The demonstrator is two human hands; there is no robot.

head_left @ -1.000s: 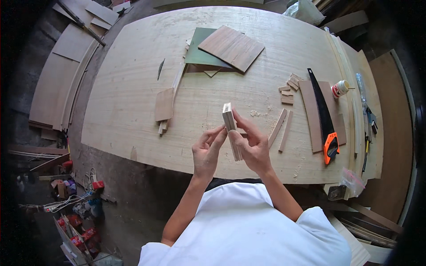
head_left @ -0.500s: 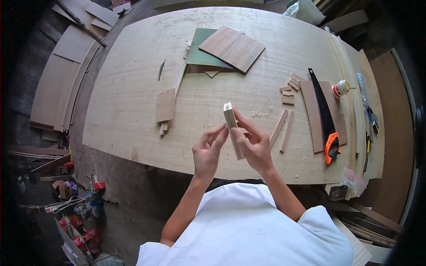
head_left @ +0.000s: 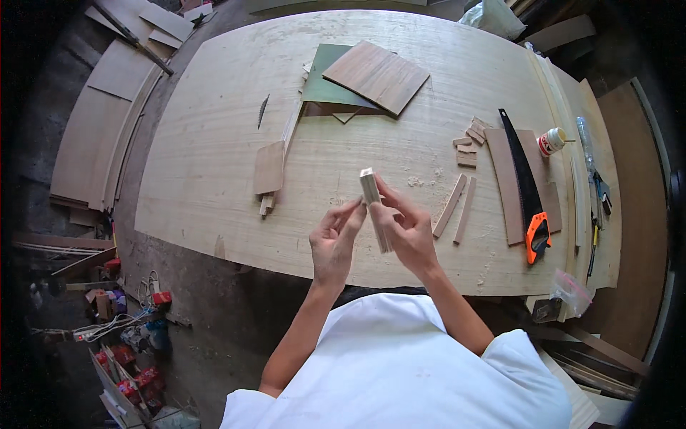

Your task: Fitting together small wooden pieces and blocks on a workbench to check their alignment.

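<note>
Above the near part of the table I hold a narrow, pale wooden piece [head_left: 371, 187] with lines along its length, like several thin strips laid together. It stands tilted with its light end face up. My right hand [head_left: 406, 227] grips it from the right, fingers behind and thumb on the near side. My left hand [head_left: 336, 239] is closed at its left edge, thumb and fingertips pinched against it. Two loose wooden strips [head_left: 449, 206] lie just right of my right hand. The fingers partly cover the held piece's middle.
On the right, a handsaw [head_left: 527, 187] with an orange handle lies across brown boards [head_left: 505, 214], near a white glue bottle [head_left: 550, 142]. Small wood blocks [head_left: 466, 155] lie beside them. A green sheet [head_left: 325, 75] and a wood panel [head_left: 376, 75] overlap at the back. A thin blade [head_left: 263, 112] lies left.
The whole scene has shifted slightly in the picture. Both hands keep nearly the same hold on the wooden piece; nothing is taken up or let go.
</note>
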